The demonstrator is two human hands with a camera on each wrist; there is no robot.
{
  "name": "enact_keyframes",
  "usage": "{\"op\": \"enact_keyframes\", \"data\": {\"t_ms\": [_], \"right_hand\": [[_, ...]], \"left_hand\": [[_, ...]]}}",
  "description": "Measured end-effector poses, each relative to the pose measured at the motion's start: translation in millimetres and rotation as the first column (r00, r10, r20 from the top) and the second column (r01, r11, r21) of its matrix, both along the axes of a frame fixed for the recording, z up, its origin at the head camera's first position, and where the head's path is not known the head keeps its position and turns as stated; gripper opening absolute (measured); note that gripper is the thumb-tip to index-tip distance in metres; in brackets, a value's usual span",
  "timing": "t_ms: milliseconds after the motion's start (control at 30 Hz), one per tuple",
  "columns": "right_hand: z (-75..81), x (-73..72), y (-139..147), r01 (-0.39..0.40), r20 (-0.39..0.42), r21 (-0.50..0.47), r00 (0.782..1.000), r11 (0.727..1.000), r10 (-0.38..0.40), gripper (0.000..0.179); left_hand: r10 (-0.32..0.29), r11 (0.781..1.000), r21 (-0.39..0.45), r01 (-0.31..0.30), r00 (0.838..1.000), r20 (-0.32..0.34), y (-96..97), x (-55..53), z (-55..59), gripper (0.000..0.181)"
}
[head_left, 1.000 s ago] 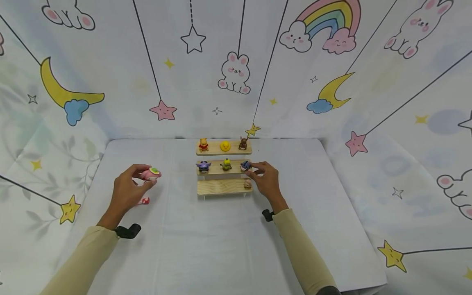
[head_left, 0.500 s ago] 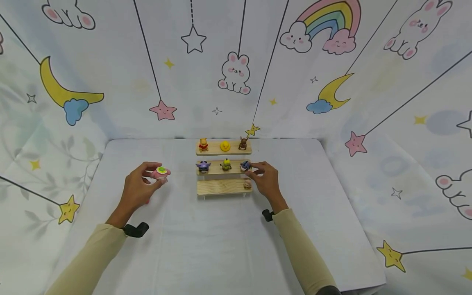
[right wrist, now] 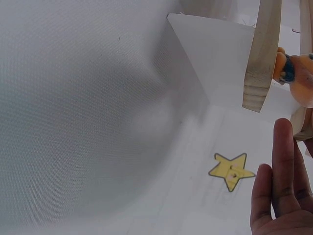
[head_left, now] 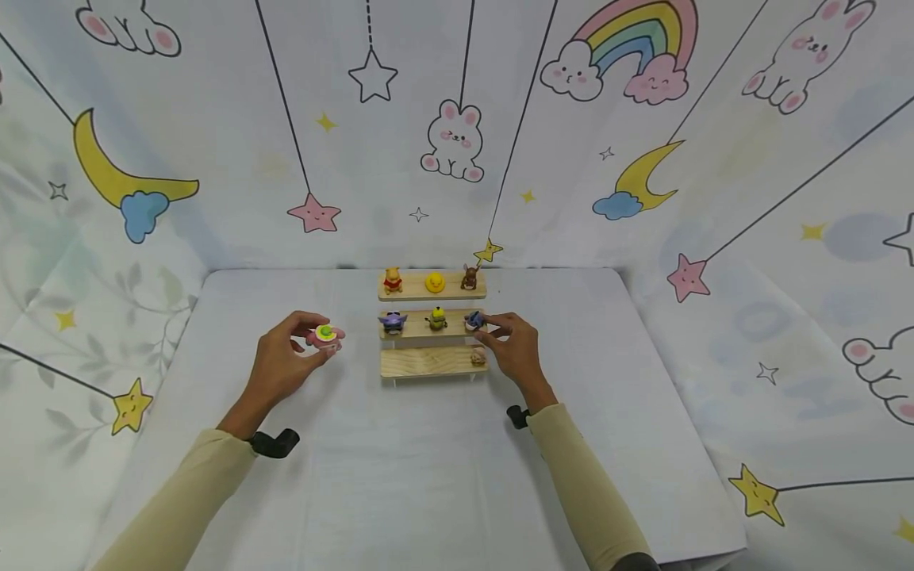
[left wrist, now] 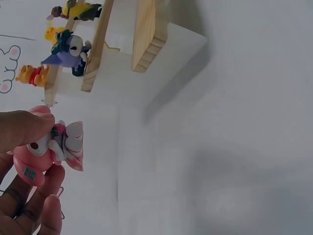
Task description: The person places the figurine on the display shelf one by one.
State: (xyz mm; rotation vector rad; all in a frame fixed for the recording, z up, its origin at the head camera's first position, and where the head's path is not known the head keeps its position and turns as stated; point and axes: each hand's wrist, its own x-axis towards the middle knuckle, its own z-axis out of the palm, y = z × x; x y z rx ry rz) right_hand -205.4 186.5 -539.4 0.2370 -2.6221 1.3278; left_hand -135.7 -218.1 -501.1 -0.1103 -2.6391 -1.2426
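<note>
My left hand (head_left: 282,361) holds a pink figurine (head_left: 326,336) between thumb and fingers, above the cloth left of a three-tier wooden shelf (head_left: 424,362). In the left wrist view the figurine (left wrist: 36,159) lies sideways and shows a white face and a pinkish-white bow-shaped piece. At the right end of the middle tier, my right hand (head_left: 520,349) pinches a blue figurine (head_left: 474,320). That figurine is out of sight in the right wrist view, where some fingers (right wrist: 282,166) extend near the tier's end. A tan figurine (head_left: 478,357) stands on the lowest tier's right end.
On the middle tier are a purple figurine (head_left: 393,321) and a green-and-yellow one (head_left: 436,319). A bear in a red shirt (head_left: 393,280), a yellow duck-like figure (head_left: 435,282) and a brown figurine (head_left: 469,277) stand on the top tier. A printed cloth backdrop (head_left: 385,159) rises behind.
My left hand has moved right toward the shelf with the pink figurine, which has turned in its grasp. A red-and-white item beneath that hand is now hidden. My right hand stays put.
</note>
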Motion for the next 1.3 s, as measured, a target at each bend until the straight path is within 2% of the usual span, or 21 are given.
{"op": "enact_keyframes", "data": {"t_ms": [133, 567, 800, 1000, 1300], "right_hand": [[0.2, 0.4, 0.2, -0.003, -0.003, -0.011, 1.000, 1.000, 0.002, 0.041], [0.8, 1.3, 0.2, 0.002, -0.008, -0.010, 1.000, 1.000, -0.002, 0.041], [0.0, 1.9, -0.2, 0.012, -0.004, -0.003, 1.000, 1.000, -0.012, 0.040], [-0.3, 1.2, -0.9, 0.013, 0.002, 0.008, 1.000, 1.000, -0.013, 0.042], [0.3, 1.3, -0.7, 0.014, 0.011, 0.010, 1.000, 1.000, -0.014, 0.042]], "left_hand": [[-0.011, 1.000, -0.003, 0.011, 1.000, -0.001, 6.7, -0.8, 1.3, 0.050], [-0.106, 0.994, 0.010, 0.106, 0.994, -0.004, 34.0, -3.0, 5.9, 0.050], [-0.163, 0.987, 0.014, 0.163, 0.986, 0.023, 51.6, -4.0, 8.8, 0.049], [-0.214, 0.976, 0.027, 0.214, 0.977, 0.014, 64.2, -3.8, 5.4, 0.045], [-0.225, 0.974, 0.031, 0.225, 0.974, 0.005, 84.9, -2.2, 2.4, 0.041]]}}
